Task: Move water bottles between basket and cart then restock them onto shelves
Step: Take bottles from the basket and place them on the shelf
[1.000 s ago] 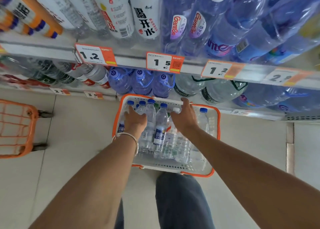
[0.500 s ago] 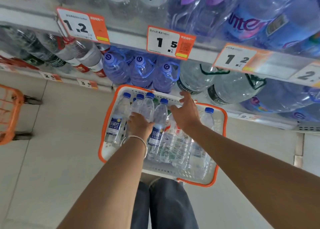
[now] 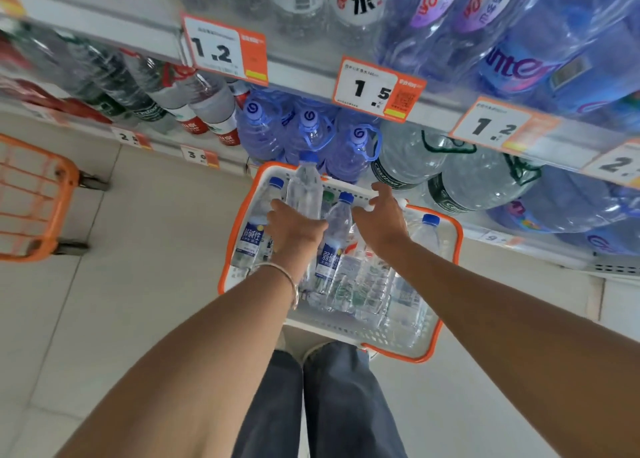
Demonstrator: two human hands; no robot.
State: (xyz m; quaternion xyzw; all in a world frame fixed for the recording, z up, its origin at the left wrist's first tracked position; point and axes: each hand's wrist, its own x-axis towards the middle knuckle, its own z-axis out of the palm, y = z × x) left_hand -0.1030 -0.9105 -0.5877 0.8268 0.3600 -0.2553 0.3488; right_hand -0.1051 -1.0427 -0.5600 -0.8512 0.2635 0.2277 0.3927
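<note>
A shop aisle with a pale tiled floor (image 3: 138,284) runs along shelves (image 3: 304,73) stocked with bottled water on the far side. At the far left stands an orange wire cart (image 3: 45,194), well apart from everything else. Orange-and-white price tags hang from the shelf edge, reading 1.2 (image 3: 221,50), 1.5 (image 3: 375,90) and 1.2 (image 3: 495,126) from left to right. Below them sit blue handled jugs (image 3: 311,135), and to their right clear large jugs with green labels (image 3: 415,159).

In the middle of the floor, just before the lowest shelf, sits a white basket with an orange rim (image 3: 415,359). It is packed with small water bottles: a blue-labelled one (image 3: 251,235) leans at its left side, another (image 3: 332,246) lies between the two hands, and a blue-capped one (image 3: 424,239) stands at the right.

The left hand (image 3: 294,230), with a silver bracelet (image 3: 284,277) on its wrist, grips a clear bottle (image 3: 304,190) around its lower body. The bottle points away from the person, and its blue cap shows past the basket's far rim. The right hand (image 3: 379,220) has its fingers spread and holds nothing. It hovers over the far part of the basket, and whether it touches the rim cannot be told.

Nearest in view are the person's legs in dark jeans (image 3: 322,405), just behind the basket.
</note>
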